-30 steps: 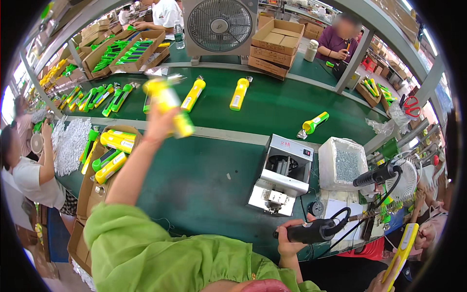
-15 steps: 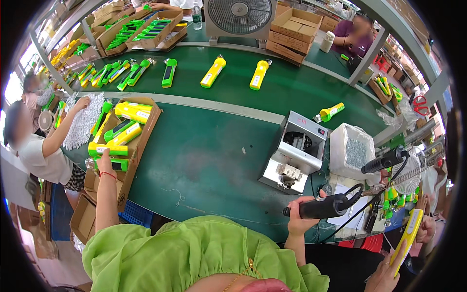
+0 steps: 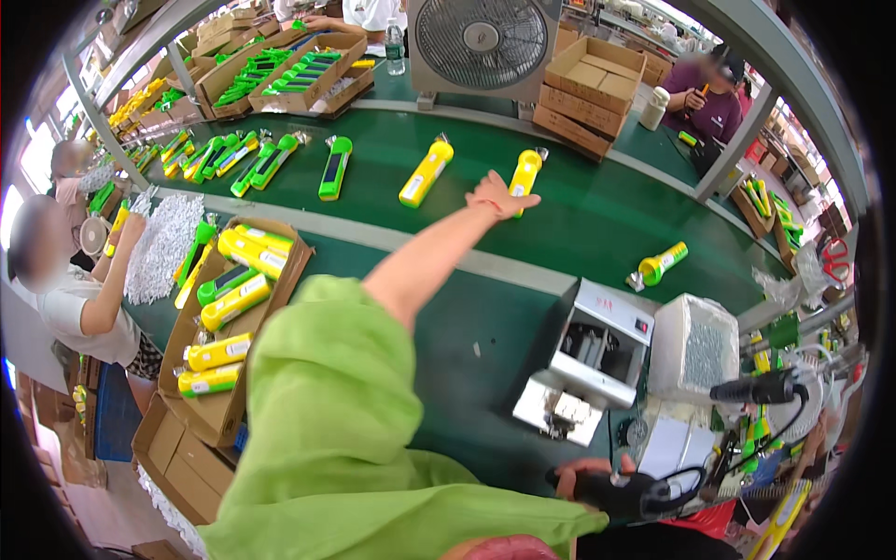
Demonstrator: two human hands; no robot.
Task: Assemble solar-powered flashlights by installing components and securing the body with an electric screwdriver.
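Since prev frame, L hand [image 3: 501,196] has left the carton [image 3: 291,285] at near left & is now out over the far green belt [image 3: 588,201]. It's open, fingers spread, thumb out to the right, overlapping the near end of a yellow flashlight [image 3: 528,166] that lies on the belt; can't tell if it's touching. R hand [image 3: 571,472], near right, is wrapped round a black corded tool [image 3: 611,493], same as before; partly hidden.

Belt, L to R: bunch of flashlights [image 3: 224,157], green & yellow, at far left; then a green flashlight [image 3: 335,168] w/ dark panel, a 2nd yellow flashlight [image 3: 427,173], the one by L hand, &, well apart at right, a yellow-green flashlight [image 3: 665,262].

Carton holds several more yellow & green ones, two side by side at its near end. Just left & beyond: white pile [image 3: 170,247], w/ a co-worker [image 3: 98,308] in a white top next to it.

Near side of belt, right: grey machine [image 3: 607,331], & just right of it a white foam box [image 3: 667,359] of tiny bits; 2nd black tool [image 3: 751,387] farther right. Beyond belt: big fan [image 3: 481,42], stacked cardboard trays [image 3: 583,103] to its right, person in purple [image 3: 719,107] at far right.
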